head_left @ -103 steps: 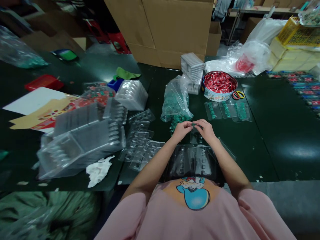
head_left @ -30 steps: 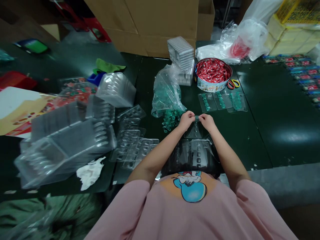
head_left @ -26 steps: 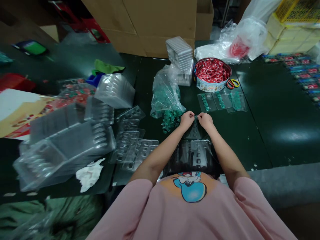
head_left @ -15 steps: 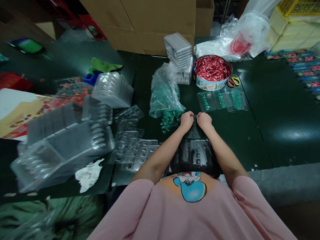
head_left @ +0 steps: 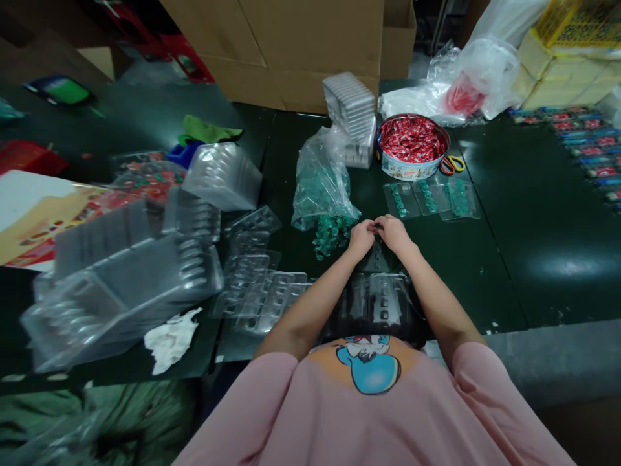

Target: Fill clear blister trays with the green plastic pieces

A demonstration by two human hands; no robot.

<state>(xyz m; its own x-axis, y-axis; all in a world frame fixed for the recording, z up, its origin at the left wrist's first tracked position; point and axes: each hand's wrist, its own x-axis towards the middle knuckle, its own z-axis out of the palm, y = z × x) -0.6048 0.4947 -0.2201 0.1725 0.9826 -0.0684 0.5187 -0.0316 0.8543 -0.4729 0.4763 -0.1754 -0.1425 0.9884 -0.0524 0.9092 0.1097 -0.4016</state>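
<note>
Left hand (head_left: 361, 237) and right hand (head_left: 394, 232) meet fingertip to fingertip, pinching a small green piece (head_left: 374, 227) above a clear blister tray (head_left: 377, 257) on the surface (head_left: 509, 233). No legible writing.

Dim overall, light from overhead: soft glare patch on the dark green surface (head_left: 557, 262) at right, nothing blown out. Centre reasonably sharp; the bowl of red sweets (head_left: 411, 145) reads crisp. Left side smeared by motion blur: the stack of clear trays (head_left: 121, 285) is streaky and its edges are lost. Wide-angle distortion bends the cardboard boxes (head_left: 301, 45) and the frame corners. Clear plastic gives scattered specular glints. Left hand (head_left: 361, 236) and right hand (head_left: 394, 232) evenly lit, with faint shadows under them; fine detail between them too small to resolve.
</note>
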